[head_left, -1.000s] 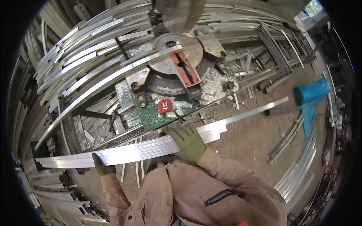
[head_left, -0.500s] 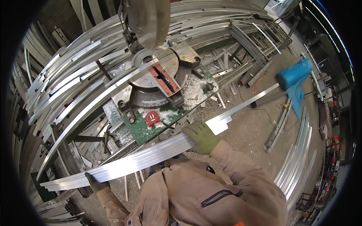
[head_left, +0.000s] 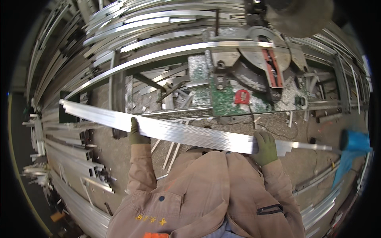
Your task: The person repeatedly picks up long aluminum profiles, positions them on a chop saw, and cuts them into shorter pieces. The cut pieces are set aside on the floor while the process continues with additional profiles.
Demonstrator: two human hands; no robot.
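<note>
A bundle of long silvery aluminium profiles (head_left: 190, 134) stretches across in front of my body, sloping down toward the right. My gloved left hand (head_left: 138, 134) grips its near edge left of the middle, thumb over the top. Around the bundle's right part my gloved right hand (head_left: 265, 148) is closed; one profile (head_left: 305, 146) sticks out well past it. Beyond the bundle stands a mitre saw (head_left: 264, 59) with a red slotted insert. Another long profile (head_left: 158, 54) rests across the saw and runs off to the left.
A red tape measure (head_left: 241, 96) lies on the green, chip-strewn saw bench (head_left: 226, 104). Stacks of metal profiles (head_left: 158, 18) fill the far side, and more lie low at left (head_left: 75, 154). At right is a blue plastic roll (head_left: 355, 141). Offcuts (head_left: 171, 154) lie on the floor.
My view has turned left, so the saw and blue roll sit further right. The bundle's left end has swung away from me and its right end nearer. Both hands keep hold.
</note>
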